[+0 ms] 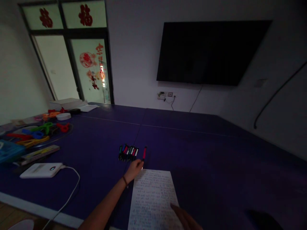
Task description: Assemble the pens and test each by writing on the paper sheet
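Note:
My left hand (134,170) reaches to the top edge of a handwritten sheet of paper (153,195). Its fingers are closed in a pinch on the lower end of a pink-and-black pen (144,153), which points away from me. Just left of that pen, a row of several pens (128,153) with dark, pink, white and green barrels lies side by side. My right hand (185,218) rests at the lower right edge of the sheet, fingers stretched out and holding nothing; part of it is dim and cut off by the frame.
A white power bank (42,170) with a cable lies on the purple table (96,179) at left. Behind it are a narrow box (40,154), a blue case (11,151) and colourful scissors (42,128). A television (211,52) hangs on the wall.

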The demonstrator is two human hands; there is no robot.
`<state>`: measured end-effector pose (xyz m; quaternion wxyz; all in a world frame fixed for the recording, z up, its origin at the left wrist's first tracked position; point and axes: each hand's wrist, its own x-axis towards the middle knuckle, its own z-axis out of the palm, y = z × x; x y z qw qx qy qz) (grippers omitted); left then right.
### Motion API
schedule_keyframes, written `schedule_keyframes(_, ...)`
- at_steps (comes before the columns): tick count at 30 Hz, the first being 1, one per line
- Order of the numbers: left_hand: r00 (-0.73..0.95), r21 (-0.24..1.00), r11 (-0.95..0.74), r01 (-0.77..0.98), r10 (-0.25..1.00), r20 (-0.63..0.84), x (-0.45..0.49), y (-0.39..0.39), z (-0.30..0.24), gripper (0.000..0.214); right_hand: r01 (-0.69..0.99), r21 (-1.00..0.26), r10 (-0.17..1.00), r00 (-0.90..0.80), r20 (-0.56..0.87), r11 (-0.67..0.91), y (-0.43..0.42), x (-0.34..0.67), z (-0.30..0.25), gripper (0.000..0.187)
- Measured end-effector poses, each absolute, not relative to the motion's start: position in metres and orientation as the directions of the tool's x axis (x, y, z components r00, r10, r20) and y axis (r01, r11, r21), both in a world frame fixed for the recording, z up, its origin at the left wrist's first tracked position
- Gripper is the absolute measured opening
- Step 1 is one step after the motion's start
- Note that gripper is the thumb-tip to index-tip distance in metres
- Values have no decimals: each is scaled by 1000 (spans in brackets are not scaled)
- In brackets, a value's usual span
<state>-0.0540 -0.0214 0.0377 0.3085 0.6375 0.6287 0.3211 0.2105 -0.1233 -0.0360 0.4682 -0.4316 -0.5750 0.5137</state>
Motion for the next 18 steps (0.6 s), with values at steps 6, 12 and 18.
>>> schedule_keyframes(6, 427, 990, 113, 88, 893, -140, 11, -56, 14, 34, -275, -961, 980, -193, 58, 2, -39, 164, 3, 48)
schedule_keyframes(12, 608, 926, 369, -76, 754, -250, 7, -45, 16, 31, -687, -679, 927, -373, 26, -258, -21, 152, 11, 46)
schedule_keyframes(18, 688, 832, 503, -234, 690, -223, 3, -49, 10, 34, -640, -717, 944, -321, -75, -275, -36, 147, 5, 37)
